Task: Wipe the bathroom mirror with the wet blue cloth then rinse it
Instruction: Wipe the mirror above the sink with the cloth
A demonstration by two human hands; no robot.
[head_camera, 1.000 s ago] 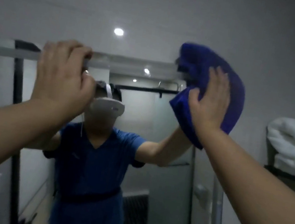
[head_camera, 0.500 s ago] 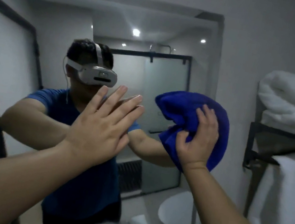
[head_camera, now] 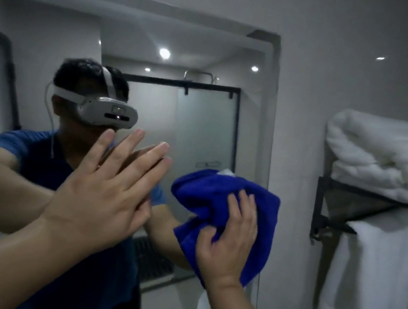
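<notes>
The bathroom mirror [head_camera: 208, 55] fills the wall ahead and reflects a person wearing a white headset. My right hand [head_camera: 229, 239] presses the bunched blue cloth [head_camera: 217, 194] against the glass near the mirror's right edge, fingers bent into its folds. My left hand [head_camera: 110, 192] lies flat on the mirror with straight, spread fingers, just left of the cloth. Part of the cloth is hidden under my right hand.
A black wall rack [head_camera: 351, 203] at the right carries folded white towels [head_camera: 386, 155], and more white towels [head_camera: 370, 284] hang from its bar. The reflection shows a glass shower screen [head_camera: 202, 127] and ceiling lights.
My right hand slid the cloth down from the mirror's top edge to mid-height. My left hand let go of the top edge and now lies flat on the glass.
</notes>
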